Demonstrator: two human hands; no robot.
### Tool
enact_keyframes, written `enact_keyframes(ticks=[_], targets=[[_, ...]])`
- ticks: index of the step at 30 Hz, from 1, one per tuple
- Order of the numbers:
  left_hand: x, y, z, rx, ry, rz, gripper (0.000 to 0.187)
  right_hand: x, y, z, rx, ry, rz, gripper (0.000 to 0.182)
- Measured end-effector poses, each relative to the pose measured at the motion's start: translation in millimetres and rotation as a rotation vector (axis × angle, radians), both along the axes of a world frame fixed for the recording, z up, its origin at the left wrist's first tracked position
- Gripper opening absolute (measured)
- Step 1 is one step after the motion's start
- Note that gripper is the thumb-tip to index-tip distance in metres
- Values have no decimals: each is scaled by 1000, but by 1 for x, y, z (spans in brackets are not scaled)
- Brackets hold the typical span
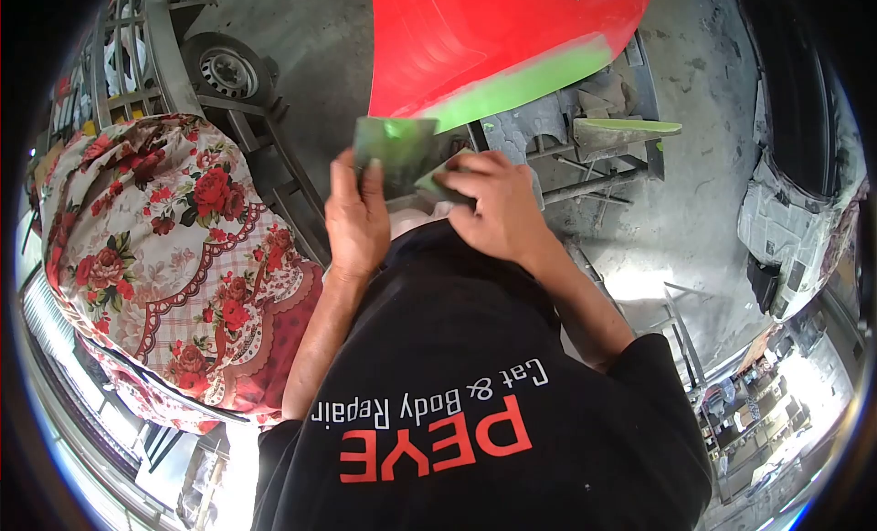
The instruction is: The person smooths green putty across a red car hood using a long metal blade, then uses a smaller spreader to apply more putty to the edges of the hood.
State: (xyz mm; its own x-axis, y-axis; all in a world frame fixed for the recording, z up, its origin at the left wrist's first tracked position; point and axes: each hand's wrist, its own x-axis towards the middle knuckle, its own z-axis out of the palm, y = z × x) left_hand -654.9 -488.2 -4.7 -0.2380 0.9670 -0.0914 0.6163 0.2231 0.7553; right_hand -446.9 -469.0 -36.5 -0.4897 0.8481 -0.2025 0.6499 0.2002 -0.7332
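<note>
My left hand [358, 216] grips a square mixing board [397, 152] by its lower edge, thumb on top. Green putty [395, 129] is smeared across the board, which looks blurred. My right hand [498, 207] is closed round a small flat spreader [448, 173], greenish along its edge. The spreader sits close to the right side of the board. Just beyond both hands is a red car body panel [493, 37], with a broad band of light green filler [521, 83] along its lower edge.
A metal stand [603, 179] under the panel carries a green-topped piece [630, 127]. On the left, a flowered cloth [174, 257] covers something bulky beside a metal frame [155, 51] and a wheel [227, 72]. A dark vehicle part [799, 92] stands at right.
</note>
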Motion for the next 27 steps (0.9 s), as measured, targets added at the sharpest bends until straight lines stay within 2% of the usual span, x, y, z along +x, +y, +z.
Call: enact_keyframes(ticks=[1,3,4,5,7,11,14,17,23,27], targets=[[-2,6,1,39,5,72,23,5,3,-15,-3,-3,3,53],[-22,8,-2,-4,-48,131,23,16,9,-57,175,-182,-255,53],[-31,5,-8,-43,-108,159,25,24,14,-84,241,-225,-307,53],[-43,2,-24,136,-88,50,25,31,24,-109,311,-268,-362,53],[-55,-13,-26,-70,-148,126,26,44,45,-141,371,-332,-342,56],[-51,-36,-19,-262,-335,270,27,55,76,-180,459,-462,-221,62],[-50,-53,-26,-207,-276,211,29,56,89,-190,458,-456,-171,61],[-44,-59,-23,-268,-186,219,28,54,94,-193,442,-499,-147,60],[-43,-62,-27,-339,-191,185,27,57,85,-197,374,-499,-151,63],[-40,-58,-25,-300,-202,186,27,70,60,-205,371,-471,-135,63]])
